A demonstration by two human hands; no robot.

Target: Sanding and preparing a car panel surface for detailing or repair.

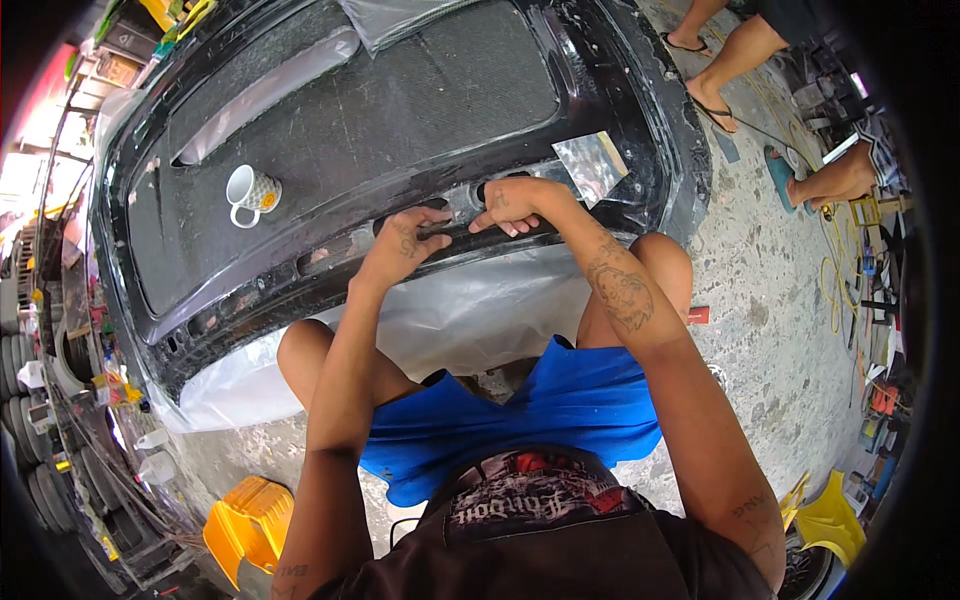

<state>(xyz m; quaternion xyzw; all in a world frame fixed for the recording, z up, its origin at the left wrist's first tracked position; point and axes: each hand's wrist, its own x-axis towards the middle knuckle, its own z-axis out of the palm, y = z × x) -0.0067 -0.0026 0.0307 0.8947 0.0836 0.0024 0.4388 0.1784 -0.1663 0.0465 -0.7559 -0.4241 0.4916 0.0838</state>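
Observation:
A large black car body panel (370,185), with a raised rim and a recessed middle, lies in front of my knees. My left hand (400,243) is at the strip along its near edge, thumb and forefinger stretched toward the right with a gap between them; it appears to hold nothing. Close by on the right, my right hand (508,203) rests over the same strip. Its forefinger points down and left, while the other fingers curl under. What those curled fingers hold, if anything, is hidden. Grey and reddish patches show on the strip beside my left hand.
A white patterned mug (265,193) stands on the panel's left; a silvery sheet (592,165) lies at right. Plastic film (440,305) hangs below the near edge. Yellow plastic pieces (250,525) sit on the concrete floor (755,330). Other people's legs (738,58) are at upper right.

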